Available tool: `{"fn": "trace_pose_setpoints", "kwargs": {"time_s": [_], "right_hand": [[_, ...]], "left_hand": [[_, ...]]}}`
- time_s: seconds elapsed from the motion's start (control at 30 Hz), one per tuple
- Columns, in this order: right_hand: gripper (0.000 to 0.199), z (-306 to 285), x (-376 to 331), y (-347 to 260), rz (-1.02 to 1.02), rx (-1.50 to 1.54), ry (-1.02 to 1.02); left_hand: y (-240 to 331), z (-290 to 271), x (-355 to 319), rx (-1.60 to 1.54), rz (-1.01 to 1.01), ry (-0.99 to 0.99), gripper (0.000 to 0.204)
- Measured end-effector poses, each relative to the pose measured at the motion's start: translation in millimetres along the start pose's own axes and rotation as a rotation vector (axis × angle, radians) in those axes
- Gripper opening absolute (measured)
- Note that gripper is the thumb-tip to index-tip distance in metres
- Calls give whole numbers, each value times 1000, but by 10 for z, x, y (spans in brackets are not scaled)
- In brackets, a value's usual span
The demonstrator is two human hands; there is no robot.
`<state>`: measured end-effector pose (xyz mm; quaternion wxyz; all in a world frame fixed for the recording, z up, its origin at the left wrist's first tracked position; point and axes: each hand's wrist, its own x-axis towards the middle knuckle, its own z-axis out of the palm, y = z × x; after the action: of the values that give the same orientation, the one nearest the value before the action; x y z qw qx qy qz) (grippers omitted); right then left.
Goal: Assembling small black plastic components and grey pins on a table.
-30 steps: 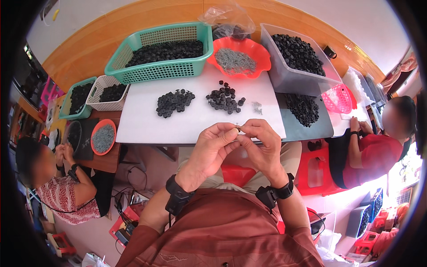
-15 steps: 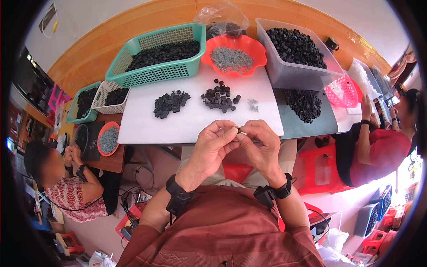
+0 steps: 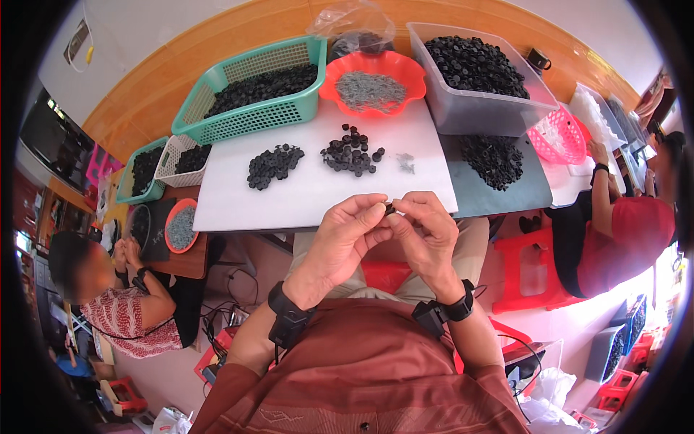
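My left hand [image 3: 345,242] and my right hand [image 3: 426,235] meet in front of the table's near edge, fingertips pinched together. Between them is a small black round part [image 3: 390,208], mostly covered by the fingers; both hands grip it. Beyond the hands, on a white sheet [image 3: 238,206], lie a pile of small black round parts [image 3: 275,166], a looser pile of black cylindrical pieces [image 3: 354,154] and a little heap of thin grey pins [image 3: 406,163].
At the back stand a green basket [image 3: 253,119] of black parts, a red scalloped bowl [image 3: 372,108] of grey pins and a clear bin [image 3: 481,108] of black rings. More black parts [image 3: 493,160] lie on a dark mat. People sit at left and right.
The view has shifted slightly. Both hands stay together, and more of the small black part shows between the fingertips.
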<state>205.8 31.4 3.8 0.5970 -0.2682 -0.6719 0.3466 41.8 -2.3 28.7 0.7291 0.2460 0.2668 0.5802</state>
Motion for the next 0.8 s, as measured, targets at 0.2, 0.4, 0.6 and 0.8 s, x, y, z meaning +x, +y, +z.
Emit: {"fn": "trace_pose_setpoints", "kwargs": {"time_s": [0.2,0.4,0.6,0.8], "right_hand": [[30,-85,8,-96,-122,-177,6],[31,-124,-3,-57,-259,-371,9],[34,-142,60,-12,-339,-497,-19],[37,-160,110,45,-371,-445,3]], "left_hand": [[-66,51,-3,6,10,13,19],[-110,132,-8,31,6,69,18],[-105,145,23,78,18,92,16],[-83,174,66,107,27,92,16]]}}
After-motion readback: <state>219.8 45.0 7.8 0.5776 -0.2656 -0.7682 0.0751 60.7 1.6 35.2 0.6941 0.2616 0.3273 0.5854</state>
